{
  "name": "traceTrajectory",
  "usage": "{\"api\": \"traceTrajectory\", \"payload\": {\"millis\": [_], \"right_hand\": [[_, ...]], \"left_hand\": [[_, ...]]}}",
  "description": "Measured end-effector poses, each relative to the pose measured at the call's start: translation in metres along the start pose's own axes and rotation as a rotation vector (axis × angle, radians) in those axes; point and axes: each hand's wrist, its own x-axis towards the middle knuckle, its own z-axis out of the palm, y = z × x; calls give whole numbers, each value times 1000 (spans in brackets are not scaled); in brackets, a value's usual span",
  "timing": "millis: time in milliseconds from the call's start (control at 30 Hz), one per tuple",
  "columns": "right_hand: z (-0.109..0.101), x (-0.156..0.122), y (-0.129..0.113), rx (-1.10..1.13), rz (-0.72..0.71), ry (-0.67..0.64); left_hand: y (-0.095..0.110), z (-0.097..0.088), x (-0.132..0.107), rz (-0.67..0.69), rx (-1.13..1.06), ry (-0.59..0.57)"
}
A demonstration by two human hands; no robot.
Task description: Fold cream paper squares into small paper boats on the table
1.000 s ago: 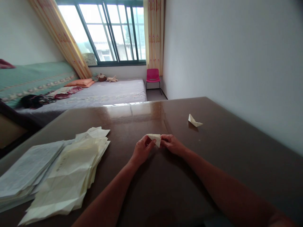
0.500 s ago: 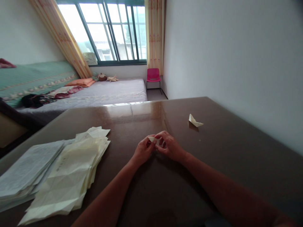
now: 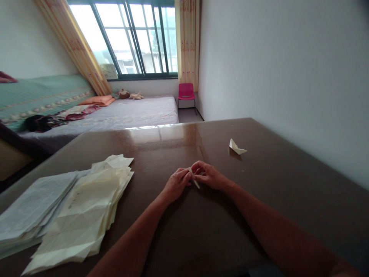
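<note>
The folded paper (image 3: pixel 196 183) is pinched between both hands, low over the table (image 3: pixel 288 184). It lies nearer the person than the paper boat (image 3: pixel 236 147) and to that boat's left. The left hand (image 3: pixel 176 182) closes its fingertips on the paper's left end. The right hand (image 3: pixel 210 176) curls over it from the right, fingers narrow and pressed down. Only 1 thin pale sliver shows, its long axis slanting from far left to near right, its tip poking out below the right hand. The 2 hands meet at the paper, so neither is nearer. The right hand lies between the paper and the paper boat, well apart from the boat. Far left of the paper boat lies a stack of sheets (image 3: pixel 77 207), well apart from the left hand.
</note>
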Motion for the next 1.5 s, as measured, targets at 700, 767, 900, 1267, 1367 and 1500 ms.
{"api": "traceTrajectory", "payload": {"millis": [700,767,900,1267,1367,1500], "right_hand": [[3,-5,-6,232,86,-88],[1,-5,-6,288,104,-107],[1,-4,-6,238,93,-95],[27,-2,0,-425,-135,216],[28,0,-1,-403,-136,257],[25,2,2,-371,-118,276]], "left_hand": [[5,-2,-1,115,289,19],[4,-1,-1,114,311,21],[2,1,-1,130,332,17],[0,18,-5,156,492,166],[-3,16,-4,140,495,243],[-7,8,2,114,500,315]]}}
